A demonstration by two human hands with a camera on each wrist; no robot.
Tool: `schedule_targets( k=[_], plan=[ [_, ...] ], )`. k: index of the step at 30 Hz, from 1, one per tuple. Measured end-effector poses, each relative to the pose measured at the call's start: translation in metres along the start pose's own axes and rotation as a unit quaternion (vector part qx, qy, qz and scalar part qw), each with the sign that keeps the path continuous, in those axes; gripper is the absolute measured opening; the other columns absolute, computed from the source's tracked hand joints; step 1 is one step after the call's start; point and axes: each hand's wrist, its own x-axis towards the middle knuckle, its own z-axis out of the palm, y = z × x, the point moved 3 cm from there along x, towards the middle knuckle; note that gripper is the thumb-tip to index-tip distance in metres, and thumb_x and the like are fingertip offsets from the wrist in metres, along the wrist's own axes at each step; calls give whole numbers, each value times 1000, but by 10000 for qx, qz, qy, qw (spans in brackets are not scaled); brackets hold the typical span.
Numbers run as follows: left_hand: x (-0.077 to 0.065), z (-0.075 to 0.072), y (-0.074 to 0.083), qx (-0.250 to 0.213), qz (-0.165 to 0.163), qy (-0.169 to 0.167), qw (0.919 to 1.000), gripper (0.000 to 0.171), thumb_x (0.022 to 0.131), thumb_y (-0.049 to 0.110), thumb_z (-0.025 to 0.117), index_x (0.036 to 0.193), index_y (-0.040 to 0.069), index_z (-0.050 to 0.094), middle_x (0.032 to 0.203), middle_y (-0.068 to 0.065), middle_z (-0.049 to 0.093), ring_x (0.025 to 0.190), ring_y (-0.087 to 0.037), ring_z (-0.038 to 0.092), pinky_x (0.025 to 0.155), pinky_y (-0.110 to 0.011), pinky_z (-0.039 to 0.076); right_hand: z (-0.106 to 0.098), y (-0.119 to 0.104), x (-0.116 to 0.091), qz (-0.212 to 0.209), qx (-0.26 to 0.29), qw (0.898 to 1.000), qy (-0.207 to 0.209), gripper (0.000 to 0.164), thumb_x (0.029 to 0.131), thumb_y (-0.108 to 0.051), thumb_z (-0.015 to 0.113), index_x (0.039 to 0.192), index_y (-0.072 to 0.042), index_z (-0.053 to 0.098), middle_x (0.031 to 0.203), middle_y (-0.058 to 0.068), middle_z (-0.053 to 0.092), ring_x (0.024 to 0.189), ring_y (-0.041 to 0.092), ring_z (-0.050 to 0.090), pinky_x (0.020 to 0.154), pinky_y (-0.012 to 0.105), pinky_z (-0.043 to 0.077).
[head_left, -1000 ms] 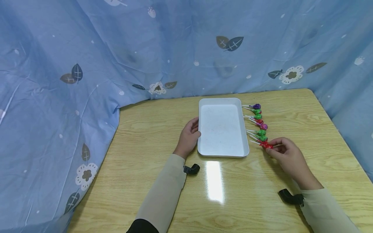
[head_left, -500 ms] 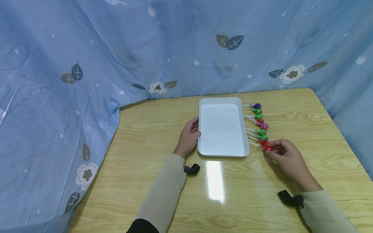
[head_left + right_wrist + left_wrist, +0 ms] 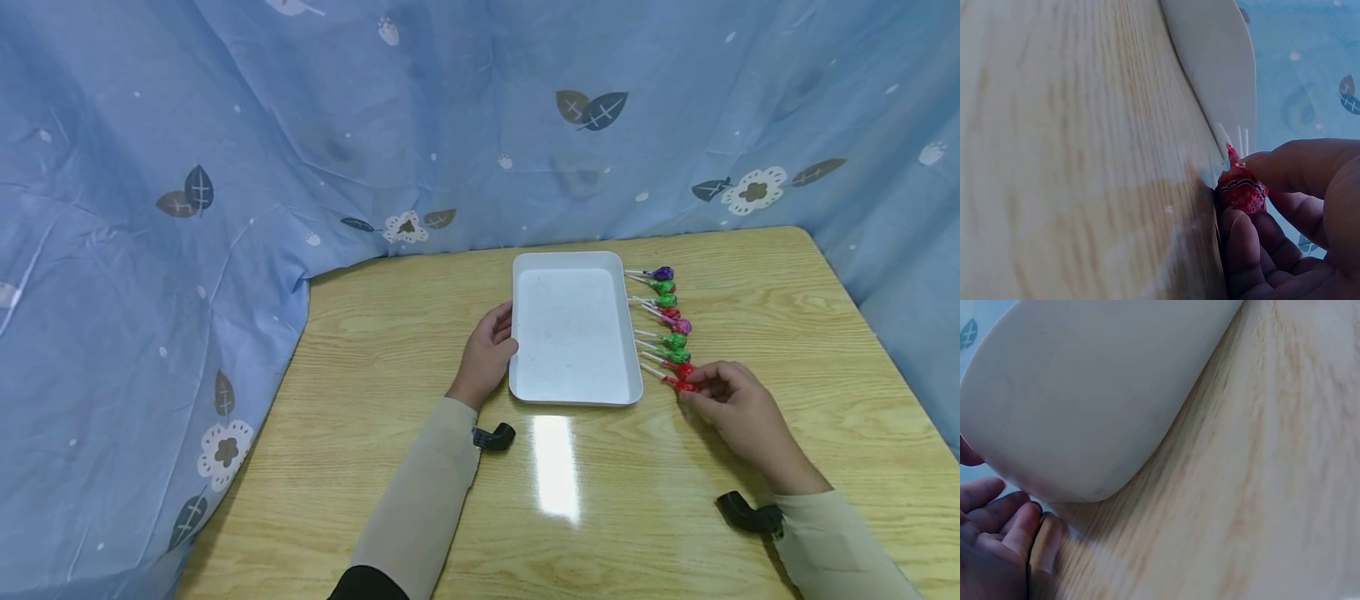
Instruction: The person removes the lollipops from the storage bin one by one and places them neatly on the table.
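Note:
A shallow white tray [image 3: 573, 333] lies on the table, its outer wall [image 3: 1097, 394] filling much of the left wrist view. My left hand [image 3: 486, 357] holds its left side, thumb at the rim and fingers bent against the outside. To the right of the tray, my right hand [image 3: 738, 408] pinches the wrapped head of a red lollipop [image 3: 1242, 192] between thumb and fingers, low by the tabletop. This lollipop is the nearest of a row, with its white stick towards the tray. Another red lollipop [image 3: 681, 367] lies just beyond it, partly behind my fingertips.
Further up the row lie green lollipops [image 3: 666, 300], a pink lollipop [image 3: 681, 326] and a purple lollipop [image 3: 662, 273], sticks close to the tray's right wall. A blue patterned curtain [image 3: 480, 125] hangs behind the wooden table [image 3: 375, 350] and along its left side.
My right hand has shifted the pinched red lollipop slightly towards me, so it now lies more apart from the other red one. The left hand and tray stay put.

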Motion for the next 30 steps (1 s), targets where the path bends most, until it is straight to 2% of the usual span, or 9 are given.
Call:
schedule_targets(
  k=[11, 23, 26, 30],
  plan=[
    [2, 1, 0, 1, -36, -7, 10000, 67, 97, -3, 50, 164, 3, 46, 156, -10, 57, 137, -18, 58, 114, -35, 48, -12, -4, 2, 46, -42, 9999, 160, 17, 102, -6, 75, 116, 3, 71, 113, 18, 63, 87, 13, 58, 65, 19, 50],
    [-1, -5, 0, -58, -200, -29, 9998, 67, 100, -2, 51, 166, 5, 42, 157, -11, 54, 140, -21, 55, 115, -39, 48, -26, -21, 19, -113, 99, 9995, 281, 25, 108, -19, 70, 123, 0, 70, 115, 13, 65, 92, 8, 60, 73, 15, 49],
    [-3, -7, 3, 54, -309, -40, 9995, 67, 101, 0, 52, 167, 6, 42, 158, -11, 54, 141, -23, 55, 116, -39, 47, -25, -31, 26, -216, 154, 9993, 252, 25, 109, -20, 69, 124, 0, 70, 115, 12, 65, 91, 9, 62, 72, 16, 50],
    [-5, -15, 11, 478, -508, 26, 9976, 68, 101, 7, 55, 167, 8, 42, 161, -9, 52, 143, -22, 52, 117, -38, 45, -23, -49, 34, -451, 206, 9984, 274, 25, 109, -20, 68, 124, 1, 70, 118, 12, 66, 92, 9, 62, 74, 13, 50]
  ],
)
